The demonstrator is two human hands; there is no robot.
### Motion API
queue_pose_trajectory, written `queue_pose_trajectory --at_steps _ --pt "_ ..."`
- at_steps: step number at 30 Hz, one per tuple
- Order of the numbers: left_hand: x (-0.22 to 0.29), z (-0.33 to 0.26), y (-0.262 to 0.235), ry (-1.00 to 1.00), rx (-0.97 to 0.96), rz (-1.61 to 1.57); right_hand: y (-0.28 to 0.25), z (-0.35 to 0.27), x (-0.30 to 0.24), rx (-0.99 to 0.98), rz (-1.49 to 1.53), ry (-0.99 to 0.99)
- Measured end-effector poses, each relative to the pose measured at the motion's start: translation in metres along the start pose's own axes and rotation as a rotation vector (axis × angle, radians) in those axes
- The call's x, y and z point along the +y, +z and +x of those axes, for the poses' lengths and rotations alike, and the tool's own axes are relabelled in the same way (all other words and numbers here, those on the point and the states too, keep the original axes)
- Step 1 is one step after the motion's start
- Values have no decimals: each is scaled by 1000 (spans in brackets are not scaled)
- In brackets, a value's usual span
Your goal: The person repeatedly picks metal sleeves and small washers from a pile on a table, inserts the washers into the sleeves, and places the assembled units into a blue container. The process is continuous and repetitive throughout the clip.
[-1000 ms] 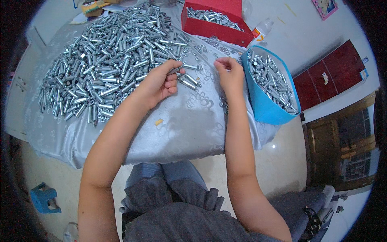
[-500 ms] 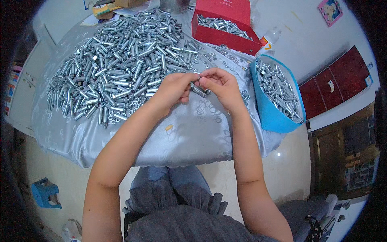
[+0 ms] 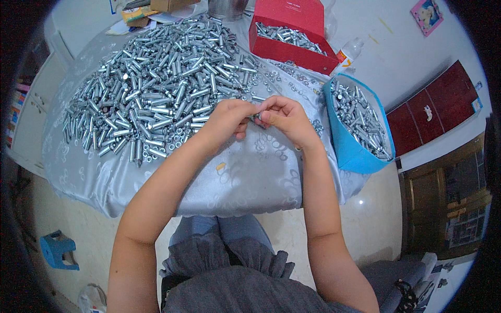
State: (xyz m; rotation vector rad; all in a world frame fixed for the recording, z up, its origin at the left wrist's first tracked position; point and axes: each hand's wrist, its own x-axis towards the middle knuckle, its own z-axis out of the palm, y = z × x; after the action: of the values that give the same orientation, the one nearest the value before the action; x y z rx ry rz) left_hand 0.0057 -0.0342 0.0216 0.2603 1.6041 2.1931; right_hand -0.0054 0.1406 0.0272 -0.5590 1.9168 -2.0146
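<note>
My left hand (image 3: 228,119) and my right hand (image 3: 286,119) meet over the near part of the table, fingertips pinched together. Between them shows a small piece of silvery metal hardware (image 3: 256,117), mostly covered by the fingers, so its exact kind and which hand bears it are hard to make out. A large heap of metal sleeve anchor bolts (image 3: 162,88) spreads just beyond and to the left of my left hand. Loose nuts (image 3: 180,136) lie along the heap's near edge, and more small nuts and washers (image 3: 276,78) are scattered past my right hand.
A blue fabric bin (image 3: 360,163) full of bolts stands right of my right hand. Behind it are a red box (image 3: 292,55) holding bolts and a white bottle (image 3: 350,51). A metal bucket (image 3: 227,8) sits at the back. A silvery cloth (image 3: 245,193) covers the table.
The bolt that showed below my fingers is now mostly hidden between them. My hands have shifted very slightly; the fingers of the right hand have curled in more.
</note>
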Motion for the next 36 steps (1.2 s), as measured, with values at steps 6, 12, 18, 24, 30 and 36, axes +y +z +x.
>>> queue_pose_trajectory --at_steps 6,12,18,24,30,36 --pt "-13 4 -1 26 55 -84 8 -1 1 9 26 -31" --pt "-4 3 2 -15 -63 -311 6 3 2 211 -66 -145" --pt "-6 5 8 5 -91 -465 12 3 3 309 -81 -220" --pt "-4 7 -3 2 -129 -494 12 4 4 307 -392 -391" --pt "-4 7 -4 -38 -84 -456 10 0 0 310 -686 -508" --pt "-1 4 -7 -50 -88 -391 12 -3 -3 294 -738 -489"
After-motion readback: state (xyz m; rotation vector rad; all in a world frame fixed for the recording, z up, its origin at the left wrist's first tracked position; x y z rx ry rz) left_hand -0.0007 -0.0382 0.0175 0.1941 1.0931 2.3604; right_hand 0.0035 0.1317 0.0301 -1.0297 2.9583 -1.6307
